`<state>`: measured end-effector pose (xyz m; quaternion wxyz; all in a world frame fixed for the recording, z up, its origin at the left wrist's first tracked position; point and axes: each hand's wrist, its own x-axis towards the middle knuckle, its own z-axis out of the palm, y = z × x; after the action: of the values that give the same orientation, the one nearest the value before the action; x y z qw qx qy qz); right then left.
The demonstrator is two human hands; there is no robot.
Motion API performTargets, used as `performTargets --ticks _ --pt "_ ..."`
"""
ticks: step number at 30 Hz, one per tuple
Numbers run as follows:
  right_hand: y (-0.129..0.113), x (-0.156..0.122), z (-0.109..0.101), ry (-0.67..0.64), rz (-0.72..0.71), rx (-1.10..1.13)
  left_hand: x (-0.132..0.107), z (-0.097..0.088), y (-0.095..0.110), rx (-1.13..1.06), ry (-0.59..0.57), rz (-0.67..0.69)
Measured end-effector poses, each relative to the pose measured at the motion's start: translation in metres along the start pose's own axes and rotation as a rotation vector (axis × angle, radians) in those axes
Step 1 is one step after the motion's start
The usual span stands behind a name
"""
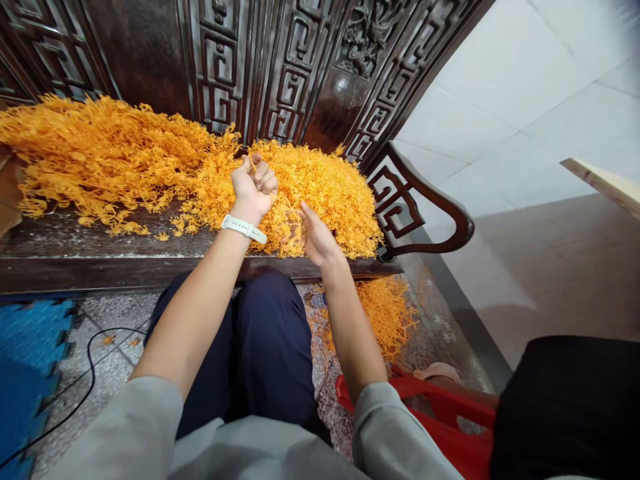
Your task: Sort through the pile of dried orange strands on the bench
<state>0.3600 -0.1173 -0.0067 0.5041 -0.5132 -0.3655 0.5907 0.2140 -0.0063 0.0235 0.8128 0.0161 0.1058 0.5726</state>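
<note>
My left hand, with a pale watch strap at its wrist, is raised over the orange heap with its fingers curled. A thin orange strand shows at those fingers. To its right, my right hand is held on edge, fingers stretched out and palm turned left; part of it is hidden from me. Between the two hands a loose cluster of orange stringy pieces shows, slightly blurred. Behind both hands lies a large heap of small orange plastic-looking pieces with thin, curly prongs.
The pieces lie on a dark carved wooden bench with a curved armrest at right. More orange strands lie on the floor below. A red plastic stool, a blue foam mat and a black cable are nearby.
</note>
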Motion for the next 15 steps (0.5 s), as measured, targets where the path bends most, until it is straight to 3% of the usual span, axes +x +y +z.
performTargets --ticks 4,8,12,15 --pt "0.003 -0.01 0.016 -0.088 0.0 0.011 -0.001 0.0 -0.012 0.049 -0.003 0.013" --pt "0.002 -0.013 0.029 0.01 -0.121 0.018 0.001 -0.002 -0.014 0.069 0.016 0.048" --pt "0.008 -0.015 0.033 0.142 -0.143 0.061 0.006 -0.002 -0.001 0.046 0.056 0.086" --pt "0.015 -0.027 0.034 0.071 -0.026 0.109 0.013 -0.003 0.012 0.004 0.091 0.131"
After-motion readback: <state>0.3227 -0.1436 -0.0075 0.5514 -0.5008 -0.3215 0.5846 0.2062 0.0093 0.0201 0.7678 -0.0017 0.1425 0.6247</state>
